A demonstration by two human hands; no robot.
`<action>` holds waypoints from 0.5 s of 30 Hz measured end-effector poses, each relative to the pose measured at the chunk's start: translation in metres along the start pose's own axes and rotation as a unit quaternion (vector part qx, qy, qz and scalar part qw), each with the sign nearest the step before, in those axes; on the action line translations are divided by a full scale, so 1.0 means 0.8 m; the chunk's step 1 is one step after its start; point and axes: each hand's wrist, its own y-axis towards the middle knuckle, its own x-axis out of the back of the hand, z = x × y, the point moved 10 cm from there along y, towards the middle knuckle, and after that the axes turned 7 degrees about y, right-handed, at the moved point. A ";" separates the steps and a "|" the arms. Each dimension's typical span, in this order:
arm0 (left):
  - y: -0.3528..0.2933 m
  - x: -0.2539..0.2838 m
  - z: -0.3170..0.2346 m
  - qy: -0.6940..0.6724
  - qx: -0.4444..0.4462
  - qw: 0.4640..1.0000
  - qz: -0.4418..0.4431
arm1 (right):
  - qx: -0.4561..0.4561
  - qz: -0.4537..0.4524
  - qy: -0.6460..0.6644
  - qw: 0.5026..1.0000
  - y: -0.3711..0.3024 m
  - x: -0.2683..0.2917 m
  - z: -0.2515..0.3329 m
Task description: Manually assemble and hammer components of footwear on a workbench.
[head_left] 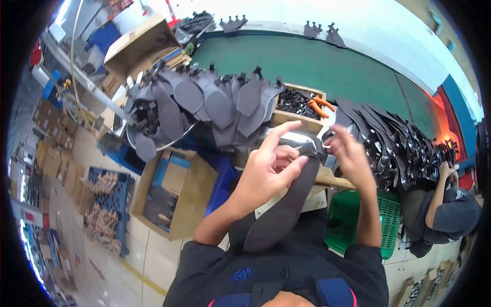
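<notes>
A long dark grey shoe insole (276, 217) slants in front of my chest, its narrow end up between my hands. My left hand (271, 169) is closed at that end, thumb against it and index finger raised. A shiny curved metal piece (296, 138) lies just behind my left fingers. My right hand (350, 156), slightly blurred, has its fingertips pinched beside the metal; whatever they hold is too small to name. A small metal block (328, 161) sits below those fingertips. Beyond my hands, orange-handled pliers (319, 108) lie over a box of small black parts (294, 102).
Grey insoles (209, 100) pile up at left, above a cardboard box (176, 204). Rows of dark strapped soles (378, 143) lie at right on the green belt (276, 56). A green crate (388, 220) stands low right. A co-worker (452, 210) sits near a glowing machine (450, 123).
</notes>
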 end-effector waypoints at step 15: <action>-0.004 0.018 0.131 -0.160 0.085 0.976 -0.118 | -0.193 -0.218 -0.095 0.952 -0.260 0.096 -0.235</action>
